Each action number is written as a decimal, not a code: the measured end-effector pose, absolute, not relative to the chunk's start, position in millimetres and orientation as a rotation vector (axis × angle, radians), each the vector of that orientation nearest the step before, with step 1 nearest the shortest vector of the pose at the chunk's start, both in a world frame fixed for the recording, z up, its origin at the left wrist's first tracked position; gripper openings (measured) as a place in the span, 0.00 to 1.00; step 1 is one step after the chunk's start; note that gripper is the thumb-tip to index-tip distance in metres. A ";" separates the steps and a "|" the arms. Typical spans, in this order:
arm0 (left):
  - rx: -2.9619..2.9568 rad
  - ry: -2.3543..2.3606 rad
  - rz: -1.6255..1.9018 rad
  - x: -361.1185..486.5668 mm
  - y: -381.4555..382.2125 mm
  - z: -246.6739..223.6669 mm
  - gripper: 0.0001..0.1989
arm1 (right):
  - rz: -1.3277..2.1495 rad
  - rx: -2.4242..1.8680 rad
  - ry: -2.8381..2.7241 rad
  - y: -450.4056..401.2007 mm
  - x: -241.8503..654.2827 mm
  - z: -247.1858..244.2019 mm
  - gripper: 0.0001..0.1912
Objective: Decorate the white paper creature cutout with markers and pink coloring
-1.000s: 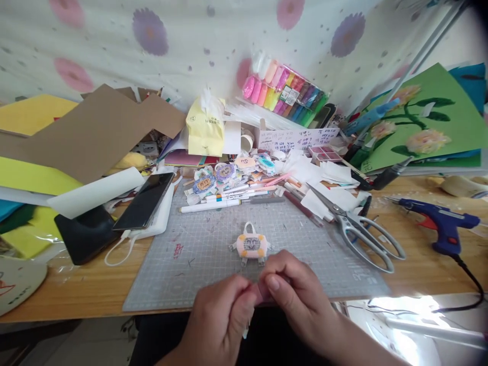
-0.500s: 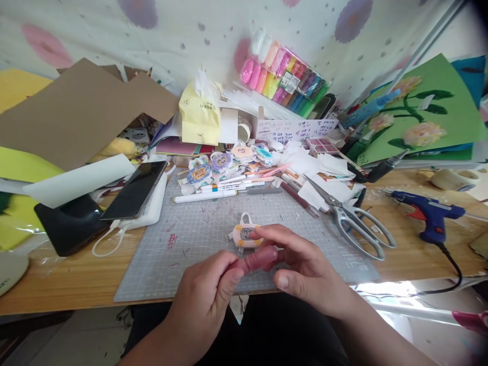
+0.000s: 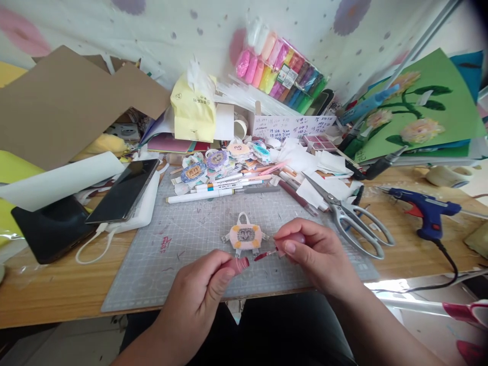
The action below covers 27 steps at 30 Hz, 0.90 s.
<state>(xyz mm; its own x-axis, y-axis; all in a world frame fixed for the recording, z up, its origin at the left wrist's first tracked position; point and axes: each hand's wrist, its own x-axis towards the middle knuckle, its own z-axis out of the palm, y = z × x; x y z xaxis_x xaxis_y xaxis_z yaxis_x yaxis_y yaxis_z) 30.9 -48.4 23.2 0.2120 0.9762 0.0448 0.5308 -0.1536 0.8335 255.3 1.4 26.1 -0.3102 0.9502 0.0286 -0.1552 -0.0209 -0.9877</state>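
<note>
My left hand (image 3: 204,284) is closed around a small pinkish-red lip gloss tube (image 3: 238,265), its uncapped neck pointing right. Pinched in my right hand (image 3: 310,254) is the tube's cap with a wand (image 3: 266,254); its dark red tip hangs just right of the open neck, apart from it. Behind both hands a pink and orange paper cutout (image 3: 246,237) with a grey middle and a loop on top lies flat on the grey cutting mat (image 3: 133,274). Fingers hide most of the tube and part of the cap.
Several markers (image 3: 202,195) and decorated cutouts (image 3: 217,158) cover the mat's back edge. Scissors (image 3: 351,218) lie at its right, with a blue glue gun (image 3: 423,208) beyond. A phone (image 3: 124,190) rests on a white power bank at the left.
My right hand has pulled the cap and wand out of the tube and moved right. My left hand still holds the tube. The paper cutout now shows fully.
</note>
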 end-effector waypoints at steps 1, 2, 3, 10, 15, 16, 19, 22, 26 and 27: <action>1.788 1.412 0.805 30.8 -48.2 22.6 0.13 | 1.502 -0.919 -1.312 1.0 254.3 25.5 0.05; 1.789 1.416 0.800 30.8 -48.1 22.0 0.13 | 1.500 -0.917 -1.309 0.3 252.9 25.3 0.05; 1.790 1.421 0.797 31.1 -48.2 21.5 0.14 | 1.499 -0.916 -1.305 -0.5 251.3 25.3 0.05; 1.819 1.413 0.818 31.1 -51.3 24.5 0.12 | 1.400 -0.964 -1.258 2.6 248.8 22.2 0.06; 1.868 1.545 0.891 12.7 -43.8 28.2 0.09 | 1.206 -0.900 -1.039 19.3 263.3 25.4 0.05; 1.866 1.580 0.888 9.1 -40.4 29.0 0.09 | 1.219 -0.892 -1.045 22.1 265.0 27.3 0.05; 1.847 1.619 0.903 5.4 -27.8 31.5 0.11 | 1.279 -0.921 -1.106 28.0 264.6 30.6 0.09; 1.823 1.657 0.907 12.8 -15.3 33.0 0.17 | 1.335 -0.988 -1.145 30.6 259.2 26.5 0.09; 1.873 1.717 0.851 24.7 -5.0 30.2 0.09 | 1.345 -1.049 -1.257 27.5 256.8 16.9 0.10; 1.892 1.705 0.835 26.1 -3.9 28.5 0.07 | 1.320 -1.078 -1.304 24.9 257.6 15.6 0.11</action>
